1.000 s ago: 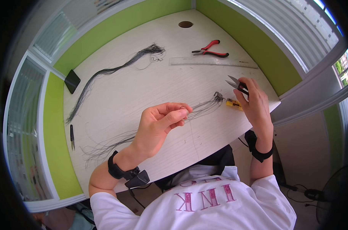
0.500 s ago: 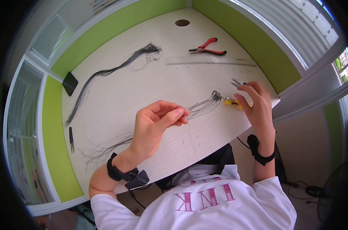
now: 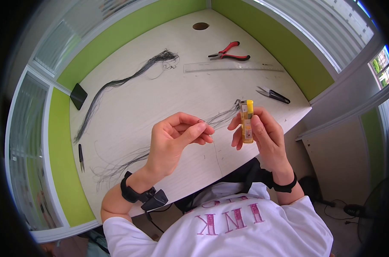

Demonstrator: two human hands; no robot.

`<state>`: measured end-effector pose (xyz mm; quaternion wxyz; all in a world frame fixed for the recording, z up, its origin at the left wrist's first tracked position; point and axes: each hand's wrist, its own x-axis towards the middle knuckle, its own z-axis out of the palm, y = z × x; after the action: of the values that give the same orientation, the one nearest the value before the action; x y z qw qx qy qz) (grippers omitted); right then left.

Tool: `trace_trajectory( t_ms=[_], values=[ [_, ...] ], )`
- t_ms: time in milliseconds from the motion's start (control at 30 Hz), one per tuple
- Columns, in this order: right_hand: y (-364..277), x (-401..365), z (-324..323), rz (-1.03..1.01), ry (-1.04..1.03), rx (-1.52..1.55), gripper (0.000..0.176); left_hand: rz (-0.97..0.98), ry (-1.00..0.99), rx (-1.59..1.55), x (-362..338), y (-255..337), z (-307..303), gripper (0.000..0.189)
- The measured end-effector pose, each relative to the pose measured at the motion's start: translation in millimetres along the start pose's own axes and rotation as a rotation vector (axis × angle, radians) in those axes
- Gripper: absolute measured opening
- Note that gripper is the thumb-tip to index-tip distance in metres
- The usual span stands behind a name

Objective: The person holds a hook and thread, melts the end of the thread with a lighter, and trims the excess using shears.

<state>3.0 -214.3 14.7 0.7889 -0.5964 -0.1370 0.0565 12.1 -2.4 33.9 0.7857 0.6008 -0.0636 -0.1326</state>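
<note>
Yellow lighter: one, upright in the right hand, above the desk near its front edge; thumb on one side, fingers partly curled, the forefinger mostly hidden behind.

Fine strand: one, its upper end pinched between thumb and forefinger of the left hand, the other fingers loosely folded; lower length trailing towards the desk edge. Whether a small ring or hook sits in the pinch cannot be told.

Strand bundle: one, lying beyond and beneath the left hand, dark ends just behind the lighter's top in this view.

Black snips: one pair, lying near the right hand.

Hazards, as judged: a flame struck here could singe fingertips or loose strands; a slackened pinch could drop the strand; a careless sweep could snag the bundle.
</note>
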Motion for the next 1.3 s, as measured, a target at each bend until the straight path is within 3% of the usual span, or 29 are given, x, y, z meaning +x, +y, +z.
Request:
trace_trajectory(
  t_ms=[100,333,400,933,1033,1133,1200,1233,1300],
  values=[
    [14,5,11,0.010,-0.075,0.090,0.031,-0.025,-0.009,-0.002,-1,5,2,0.014],
    [20,16,29,-0.037,-0.036,-0.099,0.018,-0.042,-0.035,0.033,-2,5,1,0.016],
    [23,18,33,-0.090,0.008,0.037,0.015,-0.035,-0.035,0.034,-2,4,1,0.016],
    [26,16,33,-0.114,-0.067,-0.051,0.013,0.049,-0.032,0.128,-5,4,2,0.014],
    [26,15,33,-0.098,0.011,-0.083,0.011,0.086,-0.023,0.133,-5,3,1,0.012],
    [21,15,34,-0.086,0.081,0.072,0.011,0.098,-0.006,0.136,-4,3,2,0.011],
    [19,15,32,-0.027,0.063,0.056,0.028,0.097,-0.001,0.141,-4,4,2,0.010],
    [21,14,29,-0.027,0.063,0.056,0.028,0.095,0.005,0.145,-4,4,2,0.010],
    [28,15,24,0.091,-0.013,0.152,0.049,0.115,0.018,0.150,-4,3,4,0.008]
  ],
)
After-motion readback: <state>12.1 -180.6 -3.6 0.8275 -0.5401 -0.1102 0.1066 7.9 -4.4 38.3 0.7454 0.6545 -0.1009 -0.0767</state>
